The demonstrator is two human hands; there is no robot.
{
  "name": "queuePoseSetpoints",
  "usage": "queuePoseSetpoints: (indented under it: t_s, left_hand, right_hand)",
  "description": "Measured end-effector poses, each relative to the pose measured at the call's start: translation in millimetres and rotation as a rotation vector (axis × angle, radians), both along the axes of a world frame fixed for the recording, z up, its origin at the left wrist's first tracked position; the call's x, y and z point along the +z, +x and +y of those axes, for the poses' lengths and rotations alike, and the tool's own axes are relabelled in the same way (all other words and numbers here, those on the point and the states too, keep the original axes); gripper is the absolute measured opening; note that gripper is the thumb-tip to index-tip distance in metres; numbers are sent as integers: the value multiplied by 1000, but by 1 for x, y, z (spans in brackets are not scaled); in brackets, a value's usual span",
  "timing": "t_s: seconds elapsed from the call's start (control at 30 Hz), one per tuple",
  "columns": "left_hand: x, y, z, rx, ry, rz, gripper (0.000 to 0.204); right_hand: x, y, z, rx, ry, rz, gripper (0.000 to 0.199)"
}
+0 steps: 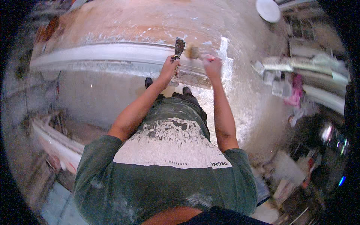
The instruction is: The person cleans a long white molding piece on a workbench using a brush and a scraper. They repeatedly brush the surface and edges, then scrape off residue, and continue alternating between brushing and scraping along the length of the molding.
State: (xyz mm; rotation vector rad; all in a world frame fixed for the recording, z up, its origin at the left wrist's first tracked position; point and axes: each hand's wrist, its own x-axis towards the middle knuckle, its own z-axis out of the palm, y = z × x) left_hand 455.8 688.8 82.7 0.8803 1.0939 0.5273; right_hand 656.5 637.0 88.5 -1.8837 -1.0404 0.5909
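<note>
Upright in my left hand (169,70) is a putty knife (180,45), its dark, crusted blade pointing away from me and its handle inside my closed fingers. My right hand (213,68), blurred by motion, is closed round a brush (192,51). The brush's tan bristles point left, close to the putty knife's blade. Below both tools runs a long white moulding (112,53) with lengthwise ridges, stretching far to the left. Whether the bristles touch the moulding or the blade, I cannot tell.
Beyond the moulding spreads a brownish work surface (150,24) spotted with white. A round white object (268,10) is at the far right. On the right lie white strips (277,67) and a pink bag (295,90). Another long pale piece (56,144) lies at the left.
</note>
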Motion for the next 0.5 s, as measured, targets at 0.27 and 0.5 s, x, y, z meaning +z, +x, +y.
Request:
queuePoseSetpoints:
  t_s: [0.27,0.5]
  left_hand:
    - [-11,20,-61,415,-122,-222,27]
    - [-8,27,-63,469,-74,-177,34]
  right_hand:
    - [7,52,18,434,153,-339,27]
    - [-39,37,44,771,103,-476,46]
